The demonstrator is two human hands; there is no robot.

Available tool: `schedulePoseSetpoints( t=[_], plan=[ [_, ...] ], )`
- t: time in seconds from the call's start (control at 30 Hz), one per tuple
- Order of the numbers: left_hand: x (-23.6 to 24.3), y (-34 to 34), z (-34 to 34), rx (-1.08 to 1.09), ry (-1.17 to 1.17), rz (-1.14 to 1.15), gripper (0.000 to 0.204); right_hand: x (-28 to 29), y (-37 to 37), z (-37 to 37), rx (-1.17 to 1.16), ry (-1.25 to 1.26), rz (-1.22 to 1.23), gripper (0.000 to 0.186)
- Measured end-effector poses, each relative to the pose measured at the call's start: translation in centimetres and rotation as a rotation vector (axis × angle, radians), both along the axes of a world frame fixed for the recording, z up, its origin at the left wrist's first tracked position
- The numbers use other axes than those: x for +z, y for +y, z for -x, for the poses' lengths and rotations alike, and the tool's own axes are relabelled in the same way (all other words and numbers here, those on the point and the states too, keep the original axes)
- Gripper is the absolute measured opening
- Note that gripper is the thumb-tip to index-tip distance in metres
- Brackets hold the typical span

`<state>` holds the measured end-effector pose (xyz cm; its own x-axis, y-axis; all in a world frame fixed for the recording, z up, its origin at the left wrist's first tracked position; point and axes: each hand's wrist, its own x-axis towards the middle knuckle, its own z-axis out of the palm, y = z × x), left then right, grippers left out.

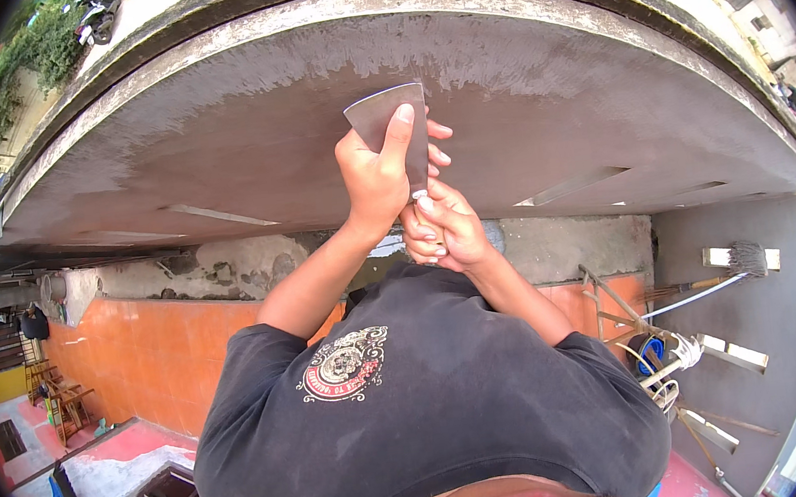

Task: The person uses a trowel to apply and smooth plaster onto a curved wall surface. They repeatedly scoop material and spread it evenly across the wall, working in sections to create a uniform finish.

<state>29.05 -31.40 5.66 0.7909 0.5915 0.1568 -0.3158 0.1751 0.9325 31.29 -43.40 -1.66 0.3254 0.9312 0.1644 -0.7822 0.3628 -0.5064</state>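
Note:
Both my hands are on a putty knife [418,154] with a wide, flared metal blade, held up in front of a grey plastered wall [241,139]. My left hand [374,185] is closed around the blade, its thumb pressed flat on the near face and its fingertips showing past the right edge. Just below, my right hand [452,228] wraps the handle, which its fingers mostly hide. The blade's broad edge points up, toward the wall's top. Along that top the plaster looks streaked and uneven, while lower down it is smoother and darker.
A pale concrete ledge [296,18] caps the wall, which has several narrow slots, including one opening [574,185] at right. Wooden poles [609,299], a bristled brush [746,258] and a blue bucket [650,352] are at right. A wooden stool [67,405] stands far left, beyond an orange surface [157,356].

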Motion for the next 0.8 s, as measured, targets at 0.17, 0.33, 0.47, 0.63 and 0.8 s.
schedulePoseSetpoints(
  t=[0.17, 0.33, 0.47, 0.63, 0.8],
  plan=[
    [-0.1, 0.0, 0.1, 0.006, -0.054, -0.033, 0.028, 0.0, -0.3, 0.4, -0.005, 0.011, 0.029, 0.014],
    [1.4, 0.0, -0.1, 0.004, -0.105, -0.024, 0.024, 1.9, -0.2, 0.3, -0.008, 0.016, 0.026, 0.013],
    [2.0, -0.1, -0.1, 0.05, -0.134, 0.013, 0.024, 2.6, -0.2, 0.4, -0.025, 0.011, 0.055, 0.013],
    [1.4, -0.7, 0.1, 0.009, -0.108, 0.05, 0.022, 2.1, -0.9, 1.1, -0.014, 0.032, 0.041, 0.015],
    [1.4, -0.7, 0.0, -0.013, 0.005, 0.088, 0.02, 2.4, -1.1, 1.1, -0.001, 0.017, 0.02, 0.015]
  ],
)
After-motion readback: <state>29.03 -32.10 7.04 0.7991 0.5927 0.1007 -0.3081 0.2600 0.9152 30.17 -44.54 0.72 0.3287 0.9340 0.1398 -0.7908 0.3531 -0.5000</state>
